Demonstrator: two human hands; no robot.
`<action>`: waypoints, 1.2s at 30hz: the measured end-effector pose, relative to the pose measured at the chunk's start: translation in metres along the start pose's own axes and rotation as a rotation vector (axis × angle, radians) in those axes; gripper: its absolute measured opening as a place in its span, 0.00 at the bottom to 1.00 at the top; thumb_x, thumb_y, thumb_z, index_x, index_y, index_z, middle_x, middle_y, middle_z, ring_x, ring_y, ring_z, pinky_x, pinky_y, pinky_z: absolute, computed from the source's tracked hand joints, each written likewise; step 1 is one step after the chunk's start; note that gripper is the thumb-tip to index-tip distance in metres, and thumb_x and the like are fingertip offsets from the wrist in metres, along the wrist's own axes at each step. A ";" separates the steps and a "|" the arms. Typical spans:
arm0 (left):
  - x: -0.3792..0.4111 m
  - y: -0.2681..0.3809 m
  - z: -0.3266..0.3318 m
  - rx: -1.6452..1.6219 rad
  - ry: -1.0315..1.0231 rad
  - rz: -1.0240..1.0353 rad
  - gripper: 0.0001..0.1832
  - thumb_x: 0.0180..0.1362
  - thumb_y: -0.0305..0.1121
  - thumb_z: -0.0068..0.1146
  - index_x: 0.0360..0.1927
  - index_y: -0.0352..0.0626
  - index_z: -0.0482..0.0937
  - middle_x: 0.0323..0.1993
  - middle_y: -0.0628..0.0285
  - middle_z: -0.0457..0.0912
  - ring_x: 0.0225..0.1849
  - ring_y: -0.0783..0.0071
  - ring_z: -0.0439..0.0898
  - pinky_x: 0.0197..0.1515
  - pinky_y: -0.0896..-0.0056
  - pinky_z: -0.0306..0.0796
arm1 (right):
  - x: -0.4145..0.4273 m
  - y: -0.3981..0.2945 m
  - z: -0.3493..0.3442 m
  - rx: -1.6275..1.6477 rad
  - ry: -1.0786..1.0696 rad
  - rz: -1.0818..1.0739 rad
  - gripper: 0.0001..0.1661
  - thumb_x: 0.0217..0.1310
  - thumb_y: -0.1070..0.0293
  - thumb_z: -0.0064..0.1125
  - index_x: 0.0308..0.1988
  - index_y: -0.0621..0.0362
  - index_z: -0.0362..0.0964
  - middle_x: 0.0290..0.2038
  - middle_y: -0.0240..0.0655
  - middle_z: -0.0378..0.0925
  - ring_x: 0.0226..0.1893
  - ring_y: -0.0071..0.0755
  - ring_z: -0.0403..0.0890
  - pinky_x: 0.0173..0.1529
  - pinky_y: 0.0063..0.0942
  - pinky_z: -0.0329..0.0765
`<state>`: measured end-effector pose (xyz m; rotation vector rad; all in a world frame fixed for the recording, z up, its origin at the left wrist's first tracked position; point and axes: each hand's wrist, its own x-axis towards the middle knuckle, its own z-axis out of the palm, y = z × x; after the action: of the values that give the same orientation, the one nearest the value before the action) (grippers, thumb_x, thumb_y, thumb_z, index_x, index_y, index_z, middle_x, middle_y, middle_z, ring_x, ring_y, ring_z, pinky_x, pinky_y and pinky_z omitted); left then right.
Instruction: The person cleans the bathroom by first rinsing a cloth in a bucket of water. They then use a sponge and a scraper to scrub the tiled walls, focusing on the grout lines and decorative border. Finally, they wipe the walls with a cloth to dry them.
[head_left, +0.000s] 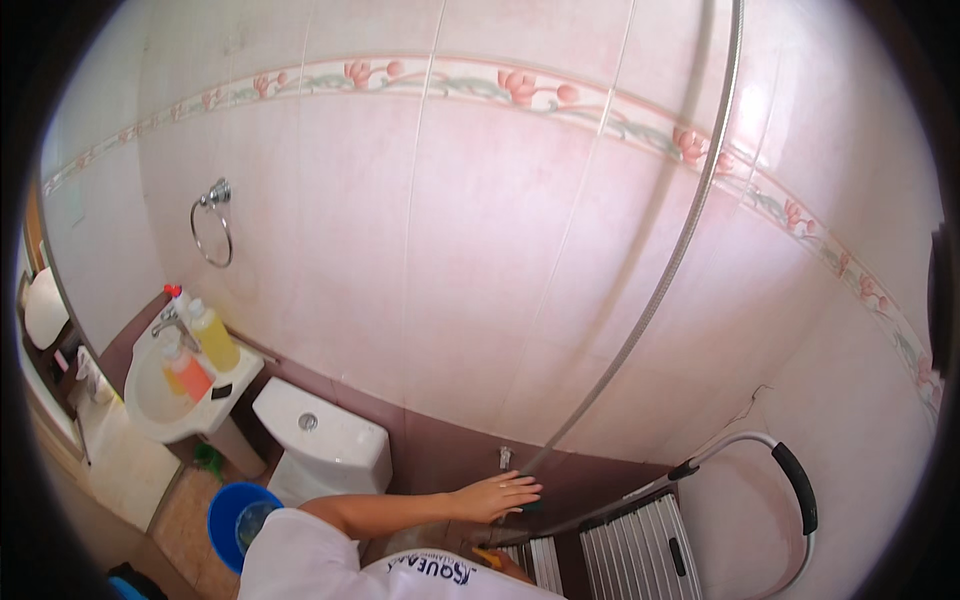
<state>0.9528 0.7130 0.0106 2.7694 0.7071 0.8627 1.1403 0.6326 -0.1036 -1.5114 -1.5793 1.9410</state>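
Observation:
My left hand (498, 497) reaches out from the left with its fingers stretched, low by the dark tiled band of the wall. A dark green thing (530, 504), perhaps a scouring pad, shows at its fingertips; whether the hand holds it is unclear. Just above is a small metal wall valve (505, 457). Below, my right hand (514, 568) is closed around a yellow handle-like object (487, 556); the white shirt hides most of that hand. A metal shower hose (675, 262) hangs down in front of the tiled wall towards my left hand.
A folding step ladder (637, 551) stands at lower right, its black-gripped rail curving up. To the left are a white toilet cistern (330, 431), a blue bucket (225, 525) holding liquid, and a washbasin (150, 405) with a yellow bottle (215, 337) and an orange bottle (190, 377).

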 end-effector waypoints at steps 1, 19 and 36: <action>-0.015 -0.005 -0.015 0.049 0.003 -0.077 0.28 0.56 0.30 0.52 0.61 0.41 0.64 0.63 0.52 0.63 0.66 0.54 0.60 0.67 0.46 0.48 | 0.002 -0.004 0.002 0.004 -0.011 0.002 0.29 0.65 0.65 0.47 0.64 0.43 0.52 0.31 0.32 0.70 0.26 0.24 0.71 0.28 0.26 0.72; 0.244 -0.017 -0.468 1.220 1.022 0.063 0.24 0.59 0.36 0.49 0.58 0.40 0.68 0.63 0.53 0.64 0.62 0.48 0.62 0.63 0.44 0.54 | -0.003 -0.026 0.018 0.066 -0.157 -0.033 0.32 0.64 0.59 0.50 0.65 0.41 0.50 0.34 0.29 0.70 0.29 0.21 0.70 0.29 0.23 0.72; 0.165 -0.051 -0.396 1.011 0.817 -0.060 0.29 0.58 0.38 0.52 0.64 0.49 0.62 0.68 0.59 0.56 0.68 0.50 0.54 0.66 0.46 0.50 | -0.134 -0.410 -0.070 -0.307 0.768 -1.130 0.24 0.66 0.70 0.46 0.60 0.53 0.57 0.35 0.36 0.71 0.28 0.27 0.73 0.32 0.27 0.71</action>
<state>0.8265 0.8403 0.4036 3.0128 1.7381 2.1452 1.0886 0.7445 0.3154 -0.8607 -1.7388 0.4523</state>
